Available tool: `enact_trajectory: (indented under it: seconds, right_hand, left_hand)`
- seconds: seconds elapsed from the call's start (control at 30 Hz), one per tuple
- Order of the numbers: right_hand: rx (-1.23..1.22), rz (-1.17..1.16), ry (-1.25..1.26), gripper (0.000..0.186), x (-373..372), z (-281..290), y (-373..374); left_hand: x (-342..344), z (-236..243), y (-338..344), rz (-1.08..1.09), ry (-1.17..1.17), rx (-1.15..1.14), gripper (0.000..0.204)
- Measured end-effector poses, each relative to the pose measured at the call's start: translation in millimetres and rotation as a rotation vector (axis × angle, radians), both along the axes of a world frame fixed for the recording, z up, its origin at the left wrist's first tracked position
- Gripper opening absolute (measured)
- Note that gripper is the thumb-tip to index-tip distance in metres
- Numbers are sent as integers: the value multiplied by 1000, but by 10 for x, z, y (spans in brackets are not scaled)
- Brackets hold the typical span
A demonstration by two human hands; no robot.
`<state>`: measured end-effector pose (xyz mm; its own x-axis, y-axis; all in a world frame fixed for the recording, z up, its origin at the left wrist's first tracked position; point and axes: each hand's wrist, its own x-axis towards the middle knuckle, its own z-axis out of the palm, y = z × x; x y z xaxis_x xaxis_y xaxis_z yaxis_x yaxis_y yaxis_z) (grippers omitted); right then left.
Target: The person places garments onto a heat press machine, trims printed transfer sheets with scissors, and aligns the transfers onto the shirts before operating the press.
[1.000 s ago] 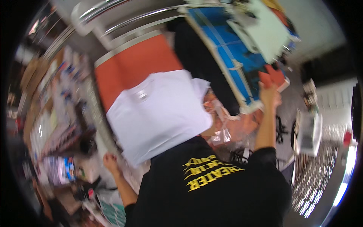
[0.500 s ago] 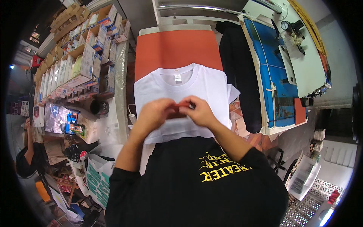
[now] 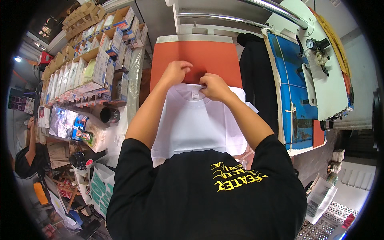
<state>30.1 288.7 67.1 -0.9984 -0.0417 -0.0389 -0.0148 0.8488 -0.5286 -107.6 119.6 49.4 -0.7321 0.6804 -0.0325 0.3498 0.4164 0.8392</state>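
Hands (image 3: 176, 72) (image 3: 214, 86) pinch white T-shirt (image 3: 196, 124) collar over orange platen (image 3: 196, 56); boxed shelves (image 3: 92, 64) left, black garment (image 3: 256, 80) right

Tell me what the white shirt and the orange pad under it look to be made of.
White shirt: soft knit cloth, probably cotton, matte; it drapes and creases where the left hand and right hand pinch its collar. Orange pad: smooth, flat and matte, likely rubber or silicone, though the look leaves that open.
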Motion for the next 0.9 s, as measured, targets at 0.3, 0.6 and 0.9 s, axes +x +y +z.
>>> enact_trajectory:
  seconds: [0.3,0.6,0.9]
  right_hand:
    - [-45,-106,384,12,36,-422,12]
    - [-48,-196,238,7,60,-374,-112]
    - [163,-403,466,13,93,-398,-210]
  left_hand:
    - [204,-171,-250,-225,415,-34,16]
    - [424,-56,-253,21,145,-182,17]
    - [525,-276,-153,239,553,-22,13]
